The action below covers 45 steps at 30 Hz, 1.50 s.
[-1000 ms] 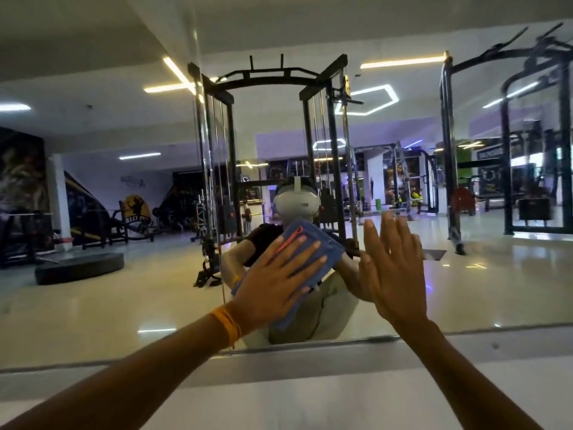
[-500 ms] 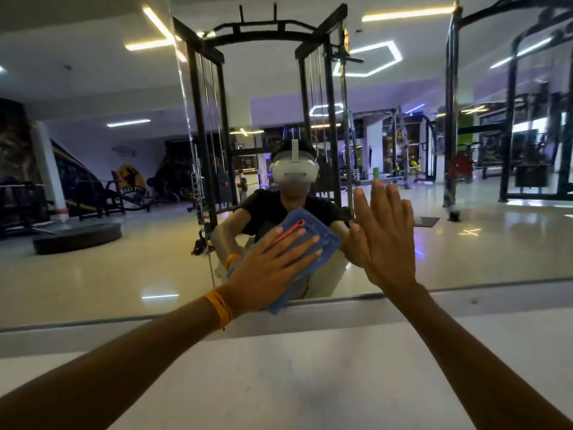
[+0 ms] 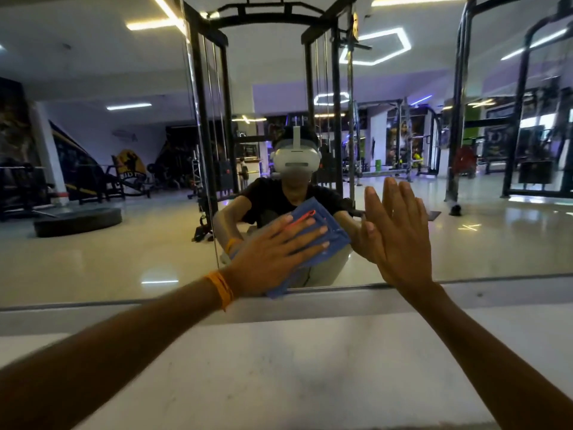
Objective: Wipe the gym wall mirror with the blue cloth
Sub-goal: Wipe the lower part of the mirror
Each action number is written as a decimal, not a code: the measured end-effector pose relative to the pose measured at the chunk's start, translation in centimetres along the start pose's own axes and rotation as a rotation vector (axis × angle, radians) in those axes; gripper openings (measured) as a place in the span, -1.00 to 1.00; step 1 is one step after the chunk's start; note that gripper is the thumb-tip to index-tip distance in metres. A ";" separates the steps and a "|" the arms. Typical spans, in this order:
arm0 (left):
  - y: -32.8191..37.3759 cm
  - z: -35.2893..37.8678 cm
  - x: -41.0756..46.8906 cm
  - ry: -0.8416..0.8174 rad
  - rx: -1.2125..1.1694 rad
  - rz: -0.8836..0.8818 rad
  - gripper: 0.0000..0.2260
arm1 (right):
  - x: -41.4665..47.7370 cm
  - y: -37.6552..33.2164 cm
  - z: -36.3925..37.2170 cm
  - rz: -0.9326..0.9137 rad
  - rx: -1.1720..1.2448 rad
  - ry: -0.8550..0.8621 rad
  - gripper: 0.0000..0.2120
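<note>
Our left hand [image 3: 279,252] presses the blue cloth [image 3: 338,242] against the gym wall mirror [image 3: 93,259], fingers straight and spread, low near its bottom edge. Our right hand [image 3: 400,240] lies flat and empty on the glass just beside it. We should press evenly and overlap our strokes. The cloth's lower corner overhangs the white ledge [image 3: 310,352]; open glass lies above and to both sides.

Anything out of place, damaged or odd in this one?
Nothing stands out. The left hand presses the blue cloth flat on the mirror near its bottom edge. The right hand lies open against the mirror beside it. The cloth's lower corner just overhangs that edge.
</note>
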State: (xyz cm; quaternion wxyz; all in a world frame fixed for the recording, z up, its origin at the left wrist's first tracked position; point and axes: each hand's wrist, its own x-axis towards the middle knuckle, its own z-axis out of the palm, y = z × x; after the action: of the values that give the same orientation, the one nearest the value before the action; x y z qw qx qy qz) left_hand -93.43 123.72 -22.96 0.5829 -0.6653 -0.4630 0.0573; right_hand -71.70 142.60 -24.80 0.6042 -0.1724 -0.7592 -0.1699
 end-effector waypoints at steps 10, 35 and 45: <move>1.3 1.1 -3.8 -0.049 -0.111 0.109 -0.40 | -0.4 -1.4 1.1 0.070 0.000 0.040 -0.41; -0.9 1.6 -8.5 -0.032 -0.069 0.132 -0.47 | -0.3 -4.9 2.4 -0.051 -0.016 0.040 -0.40; -1.8 0.1 -7.0 0.105 -0.122 -0.401 -0.49 | -0.1 -7.0 1.7 -0.149 -0.013 -0.067 -0.41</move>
State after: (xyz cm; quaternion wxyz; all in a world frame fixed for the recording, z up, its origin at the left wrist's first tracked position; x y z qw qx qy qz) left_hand -98.44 118.78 -24.74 0.5648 -0.5958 -0.5576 -0.1228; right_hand -76.39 137.25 -25.65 0.5631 -0.1250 -0.7885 -0.2133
